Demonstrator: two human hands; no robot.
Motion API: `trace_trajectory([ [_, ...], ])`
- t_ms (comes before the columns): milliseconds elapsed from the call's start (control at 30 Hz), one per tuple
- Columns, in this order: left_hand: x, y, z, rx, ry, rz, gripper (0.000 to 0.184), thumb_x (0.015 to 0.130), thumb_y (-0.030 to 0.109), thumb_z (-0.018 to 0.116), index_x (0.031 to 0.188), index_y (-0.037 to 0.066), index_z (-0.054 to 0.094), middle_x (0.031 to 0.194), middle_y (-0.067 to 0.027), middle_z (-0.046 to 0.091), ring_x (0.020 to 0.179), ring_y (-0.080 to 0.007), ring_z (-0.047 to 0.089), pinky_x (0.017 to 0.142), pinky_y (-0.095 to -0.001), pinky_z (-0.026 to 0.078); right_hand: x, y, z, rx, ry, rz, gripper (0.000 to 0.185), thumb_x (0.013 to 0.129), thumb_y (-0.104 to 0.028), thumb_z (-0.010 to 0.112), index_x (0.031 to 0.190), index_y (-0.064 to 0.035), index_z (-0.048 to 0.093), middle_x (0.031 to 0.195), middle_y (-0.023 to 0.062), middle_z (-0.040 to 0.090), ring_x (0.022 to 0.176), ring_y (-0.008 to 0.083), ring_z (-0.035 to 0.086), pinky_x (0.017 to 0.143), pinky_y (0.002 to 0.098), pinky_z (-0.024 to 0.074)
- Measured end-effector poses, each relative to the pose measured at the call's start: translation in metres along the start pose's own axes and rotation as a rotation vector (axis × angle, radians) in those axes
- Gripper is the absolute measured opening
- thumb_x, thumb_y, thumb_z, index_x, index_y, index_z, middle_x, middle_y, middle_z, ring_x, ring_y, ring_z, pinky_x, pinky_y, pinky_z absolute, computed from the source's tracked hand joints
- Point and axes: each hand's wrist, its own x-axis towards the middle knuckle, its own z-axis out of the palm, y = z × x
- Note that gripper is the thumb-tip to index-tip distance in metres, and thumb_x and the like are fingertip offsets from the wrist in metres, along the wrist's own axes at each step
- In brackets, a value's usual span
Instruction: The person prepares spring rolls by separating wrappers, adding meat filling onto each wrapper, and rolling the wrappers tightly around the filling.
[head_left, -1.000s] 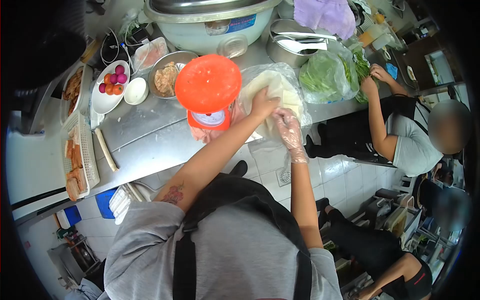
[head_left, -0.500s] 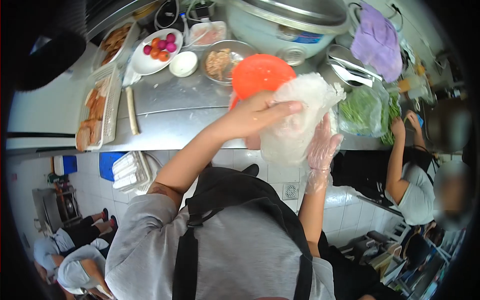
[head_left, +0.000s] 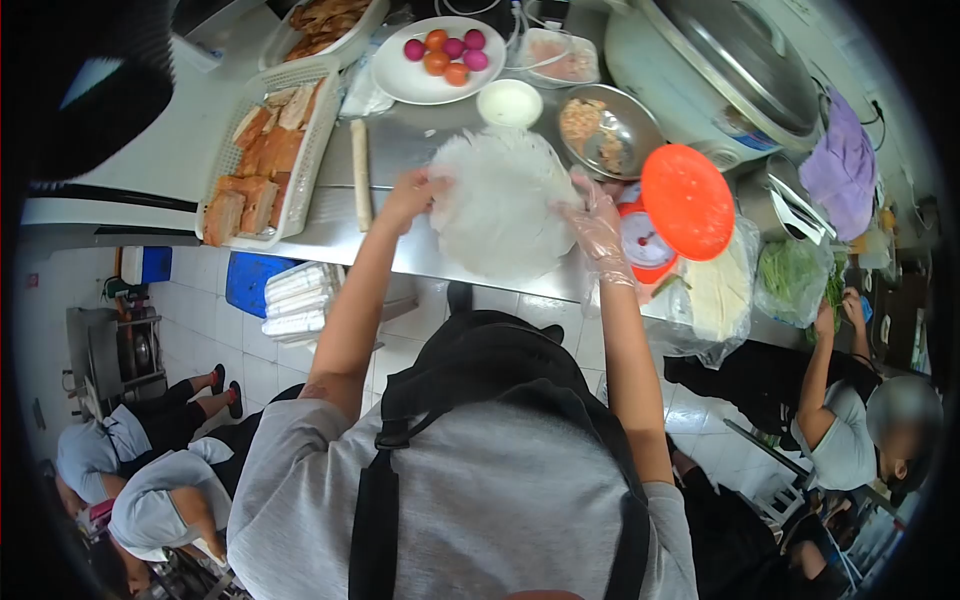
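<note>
A thin, round, translucent white dough sheet spreads out flat over the steel counter's front part. My left hand, bare, pinches its left edge. On the opposite side, my right hand, in a clear plastic glove, holds the right edge between thumb and fingers. Just right of that hand stands an orange kitchen scale with a round orange pan. Beyond the sheet are a white bowl and a steel bowl of pinkish shredded filling. A wooden rolling pin lies left of my left hand.
A white basket of browned meat slabs is at left. Behind sits a white plate of pink and orange balls. Stacked pale sheets in plastic and bagged greens lie at right, near a co-worker handling greens.
The dough sheet has moved left from beside the scale and is now stretched wide between both hands. My left hand has shifted to its left edge. The camera view has turned.
</note>
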Motion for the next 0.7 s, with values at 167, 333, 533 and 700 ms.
trace_trajectory([
  [167,0.014,-0.027,-0.032,0.281,-0.006,0.123,0.025,0.086,0.02,0.071,0.109,0.009,0.073,0.081,-0.0037,0.071,0.07,-0.0196,0.065,0.063,-0.032,0.049,-0.015,0.024,0.033,-0.064,0.01,0.185,0.063,0.077,-0.019,0.081,0.133,-0.0036,0.058,0.1,0.0102,0.065,0.087,0.0148,0.063,0.076,0.0295,0.0516],
  [333,0.043,0.013,-0.016,0.744,0.24,0.586,0.039,0.082,0.014,0.071,0.121,0.014,0.067,0.106,-0.0105,0.068,0.1,-0.0346,0.062,0.086,-0.0415,0.05,-0.058,0.021,0.066,0.091,0.05,0.312,0.062,0.081,-0.012,0.078,0.136,-0.0028,0.051,0.096,0.008,0.063,0.079,0.0153,0.063,0.068,0.0284,0.053],
  [533,0.019,0.019,0.022,0.869,-0.009,0.733,0.056,0.082,0.017,0.072,0.135,0.011,0.055,0.137,-0.0173,0.051,0.126,-0.0374,0.048,0.106,-0.0486,0.039,-0.101,-0.023,0.084,0.211,0.153,0.351,0.062,0.084,-0.012,0.076,0.138,-0.0003,0.047,0.089,0.01,0.065,0.084,0.02,0.067,0.072,0.0327,0.0577],
  [700,-0.022,-0.041,0.038,0.987,-0.181,0.885,0.073,0.087,0.036,0.067,0.147,0.006,0.04,0.154,-0.0202,0.033,0.143,-0.0372,0.03,0.117,-0.0522,0.026,-0.052,-0.006,0.072,-0.311,0.343,0.043,0.059,0.084,-0.021,0.075,0.133,0.0033,0.051,0.098,0.0166,0.068,0.084,0.0286,0.067,0.079,0.0386,0.0522],
])
